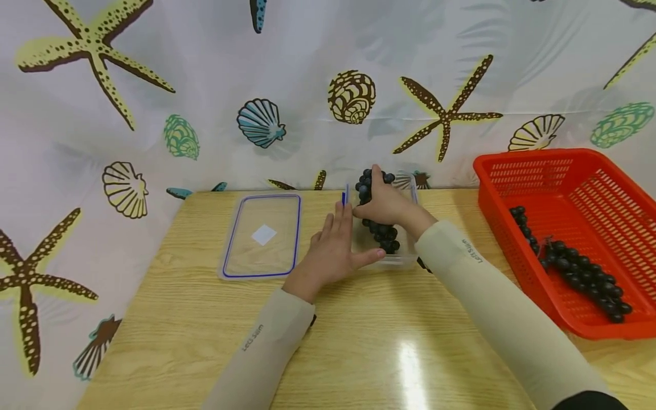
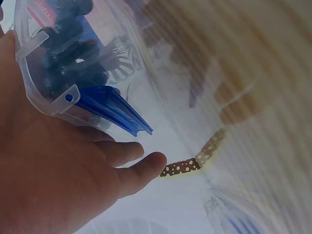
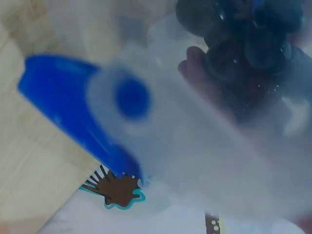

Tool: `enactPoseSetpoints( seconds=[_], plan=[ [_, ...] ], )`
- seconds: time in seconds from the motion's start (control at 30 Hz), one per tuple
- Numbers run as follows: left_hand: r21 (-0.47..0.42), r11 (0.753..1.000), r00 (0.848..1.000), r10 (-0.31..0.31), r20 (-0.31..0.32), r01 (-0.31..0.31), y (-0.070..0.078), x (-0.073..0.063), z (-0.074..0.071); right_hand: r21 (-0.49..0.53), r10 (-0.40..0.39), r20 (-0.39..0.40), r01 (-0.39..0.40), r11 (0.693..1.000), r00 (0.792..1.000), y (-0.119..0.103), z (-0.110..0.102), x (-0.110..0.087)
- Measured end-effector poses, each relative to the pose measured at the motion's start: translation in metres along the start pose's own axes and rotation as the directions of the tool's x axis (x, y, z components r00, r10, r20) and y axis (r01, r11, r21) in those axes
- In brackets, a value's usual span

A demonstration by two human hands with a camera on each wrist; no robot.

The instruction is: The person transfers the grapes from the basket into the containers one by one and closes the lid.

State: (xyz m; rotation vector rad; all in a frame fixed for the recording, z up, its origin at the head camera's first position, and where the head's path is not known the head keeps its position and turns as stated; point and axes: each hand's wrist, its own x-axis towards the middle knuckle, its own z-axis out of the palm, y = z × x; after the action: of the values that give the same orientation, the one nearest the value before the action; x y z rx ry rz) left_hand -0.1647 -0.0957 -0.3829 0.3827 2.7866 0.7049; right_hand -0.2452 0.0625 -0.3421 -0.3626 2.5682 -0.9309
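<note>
Table (image 1: 353,347), red basket (image 1: 569,210) at right
2 sleeves (image 1: 492,299) bear lettering beginning "Let"; a clear container (image 1: 397,260) touches the left hand (image 1: 332,250), its fingers straight and spread; inside it, the right hand (image 1: 388,204) grips dark grapes (image 1: 380,229).

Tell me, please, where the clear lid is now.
In the head view, the clear lid lies on the wooden table, left of the left hand and the clear container.

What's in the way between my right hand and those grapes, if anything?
Nothing visible: your right hand touches the dark grapes directly, inside the clear box. The lid lies off to its left.
</note>
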Motion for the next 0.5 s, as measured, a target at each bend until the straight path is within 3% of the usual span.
enactPoseSetpoints(
  seconds=[0.4,0.5],
  plan=[
    [-0.014,1.0,1.0,0.001,0.005,-0.001,0.001,0.0017,0.0003,0.004,-0.024,0.131,0.024,1.0,0.991,0.0051,0.0025,0.0007],
    [-0.016,1.0,1.0,0.003,0.004,-0.003,0.0014,0.001,0.0,0.055,-0.022,0.17,0.013,0.998,0.985,0.0058,0.0003,-0.0002]
  ],
)
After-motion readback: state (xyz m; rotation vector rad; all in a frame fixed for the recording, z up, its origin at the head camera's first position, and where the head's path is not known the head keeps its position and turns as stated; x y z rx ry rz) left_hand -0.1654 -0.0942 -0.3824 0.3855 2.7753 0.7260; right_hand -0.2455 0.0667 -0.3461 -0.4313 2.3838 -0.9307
